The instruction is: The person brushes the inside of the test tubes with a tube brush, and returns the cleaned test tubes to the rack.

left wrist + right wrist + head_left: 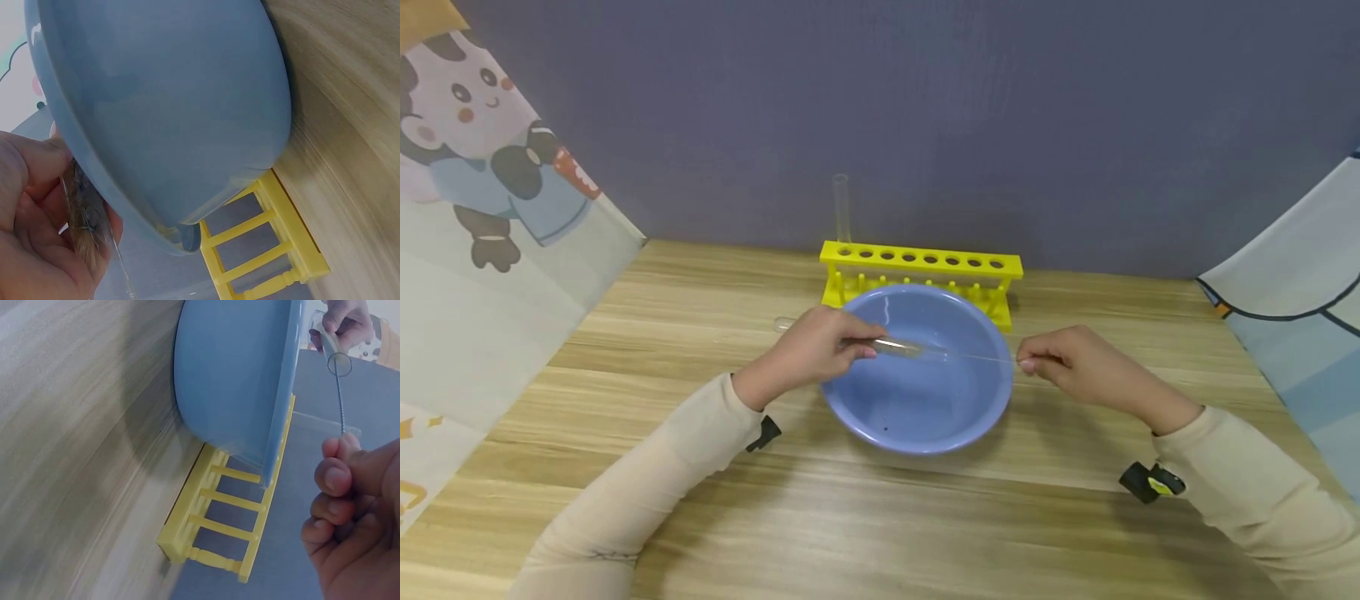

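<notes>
A glass test tube [898, 346] lies nearly level over the blue basin [917, 443], gripped by my left hand [820, 348] between thumb and fingers. Its rounded end pokes out left of the hand, and its mouth points right. Inside the tube sit the bristles of a test tube brush [85, 209], seen close up in the left wrist view. The brush's thin twisted wire handle [340, 403] runs out of the mouth. To the right of the basin rim, my right hand [1078, 367] pinches the wire's end between thumb and forefinger, other fingers curled.
Behind the basin stands a yellow test tube rack [917, 257] with a row of holes and pegs. Another clear test tube [842, 204] stands upright at its left end. A dark blue wall [910, 108] rises behind the wooden table [880, 533].
</notes>
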`<state>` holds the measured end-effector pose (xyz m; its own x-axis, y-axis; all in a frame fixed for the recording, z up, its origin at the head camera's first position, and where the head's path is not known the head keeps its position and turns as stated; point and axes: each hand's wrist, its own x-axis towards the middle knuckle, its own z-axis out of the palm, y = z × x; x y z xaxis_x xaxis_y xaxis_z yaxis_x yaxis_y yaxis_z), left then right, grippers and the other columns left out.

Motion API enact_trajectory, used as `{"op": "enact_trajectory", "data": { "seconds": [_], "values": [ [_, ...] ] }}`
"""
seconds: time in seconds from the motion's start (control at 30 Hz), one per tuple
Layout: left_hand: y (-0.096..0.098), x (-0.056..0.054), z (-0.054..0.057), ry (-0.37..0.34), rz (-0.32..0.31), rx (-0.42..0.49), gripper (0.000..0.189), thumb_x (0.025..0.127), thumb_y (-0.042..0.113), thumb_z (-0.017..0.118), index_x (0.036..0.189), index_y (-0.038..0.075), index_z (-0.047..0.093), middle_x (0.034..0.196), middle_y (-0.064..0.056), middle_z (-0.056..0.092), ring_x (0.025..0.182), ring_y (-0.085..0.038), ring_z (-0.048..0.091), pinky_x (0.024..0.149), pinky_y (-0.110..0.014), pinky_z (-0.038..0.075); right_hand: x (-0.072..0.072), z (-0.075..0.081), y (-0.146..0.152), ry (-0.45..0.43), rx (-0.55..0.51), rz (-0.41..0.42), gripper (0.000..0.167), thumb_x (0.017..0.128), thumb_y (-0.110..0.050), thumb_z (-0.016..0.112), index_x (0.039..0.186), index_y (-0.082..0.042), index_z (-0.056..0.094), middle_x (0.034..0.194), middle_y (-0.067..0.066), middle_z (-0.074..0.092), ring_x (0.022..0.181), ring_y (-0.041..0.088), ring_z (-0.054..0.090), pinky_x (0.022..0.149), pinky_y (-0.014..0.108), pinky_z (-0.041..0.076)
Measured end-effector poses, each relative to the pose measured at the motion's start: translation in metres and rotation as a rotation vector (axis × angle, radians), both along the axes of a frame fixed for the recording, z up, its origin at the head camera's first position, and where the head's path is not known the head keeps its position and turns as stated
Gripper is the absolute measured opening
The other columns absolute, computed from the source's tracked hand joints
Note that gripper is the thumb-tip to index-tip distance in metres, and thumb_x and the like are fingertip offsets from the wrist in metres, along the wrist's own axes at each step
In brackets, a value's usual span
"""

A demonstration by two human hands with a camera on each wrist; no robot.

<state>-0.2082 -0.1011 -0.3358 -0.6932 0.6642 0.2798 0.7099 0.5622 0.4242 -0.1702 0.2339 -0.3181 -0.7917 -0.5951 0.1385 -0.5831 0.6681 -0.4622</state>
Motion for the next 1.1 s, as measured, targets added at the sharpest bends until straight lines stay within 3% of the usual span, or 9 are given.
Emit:
{"op": "enact_trajectory", "data": {
  "seconds": [0.17, 0.33, 0.47, 0.6, 0.8, 1.1],
  "values": [
    [-0.002, -0.001, -0.001, 0.034, 0.004, 0.01, 0.027, 0.084, 0.011, 0.071, 0.111, 0.007, 0.07, 0.101, -0.004, 0.072, 0.061, -0.007, 0.051, 0.056, -0.022, 0.041, -0.004, -0.002, 0.007, -0.066, -0.016, 0.001, 0.024, 0.093, -0.008, 0.058, 0.073, -0.021, 0.056, 0.058, -0.015, 0.035, 0.053, 0.0, 0.035, 0.053, 0.022, 0.034],
    [-0.005, -0.001, -0.002, 0.106, 0.003, 0.017, 0.027, 0.083, 0.01, 0.072, 0.11, 0.007, 0.071, 0.102, -0.005, 0.072, 0.072, -0.011, 0.061, 0.062, -0.026, 0.046, -0.007, -0.002, 0.013, -0.13, -0.037, 0.017, 0.026, 0.094, -0.006, 0.056, 0.072, -0.02, 0.055, 0.057, -0.015, 0.035, 0.051, 0.0, 0.034, 0.052, 0.023, 0.035],
    [-0.008, -0.002, -0.003, 0.127, 0.003, 0.019, 0.027, 0.083, 0.01, 0.072, 0.11, 0.007, 0.071, 0.102, -0.005, 0.072, 0.073, -0.013, 0.061, 0.063, -0.027, 0.046, -0.006, -0.002, 0.016, -0.128, -0.023, 0.003, 0.026, 0.093, -0.005, 0.056, 0.073, -0.02, 0.054, 0.056, -0.015, 0.034, 0.05, 0.0, 0.033, 0.051, 0.023, 0.035],
    [-0.011, -0.003, -0.003, 0.099, 0.016, 0.019, 0.028, 0.083, 0.01, 0.072, 0.11, 0.008, 0.071, 0.098, -0.004, 0.072, 0.065, -0.012, 0.053, 0.058, -0.025, 0.042, -0.004, -0.002, 0.018, -0.039, 0.002, -0.005, 0.025, 0.092, -0.004, 0.058, 0.074, -0.021, 0.054, 0.057, -0.016, 0.032, 0.05, -0.001, 0.031, 0.05, 0.022, 0.033],
    [-0.017, -0.005, -0.003, 0.026, 0.047, 0.024, 0.027, 0.083, 0.01, 0.073, 0.11, 0.009, 0.072, 0.089, -0.002, 0.072, 0.057, -0.01, 0.045, 0.051, -0.023, 0.038, -0.002, -0.008, 0.022, 0.205, 0.036, -0.007, 0.026, 0.086, -0.001, 0.065, 0.076, -0.023, 0.055, 0.059, -0.018, 0.031, 0.05, -0.004, 0.028, 0.05, 0.02, 0.031],
    [-0.031, -0.005, -0.004, -0.044, 0.098, 0.021, 0.026, 0.083, 0.009, 0.071, 0.109, 0.006, 0.071, 0.098, -0.006, 0.072, 0.067, -0.011, 0.057, 0.06, -0.026, 0.047, -0.004, -0.018, 0.031, 0.432, 0.09, 0.004, 0.023, 0.077, 0.005, 0.071, 0.08, -0.016, 0.061, 0.064, -0.014, 0.043, 0.056, -0.003, 0.031, 0.051, 0.02, 0.035]
  ]
}}
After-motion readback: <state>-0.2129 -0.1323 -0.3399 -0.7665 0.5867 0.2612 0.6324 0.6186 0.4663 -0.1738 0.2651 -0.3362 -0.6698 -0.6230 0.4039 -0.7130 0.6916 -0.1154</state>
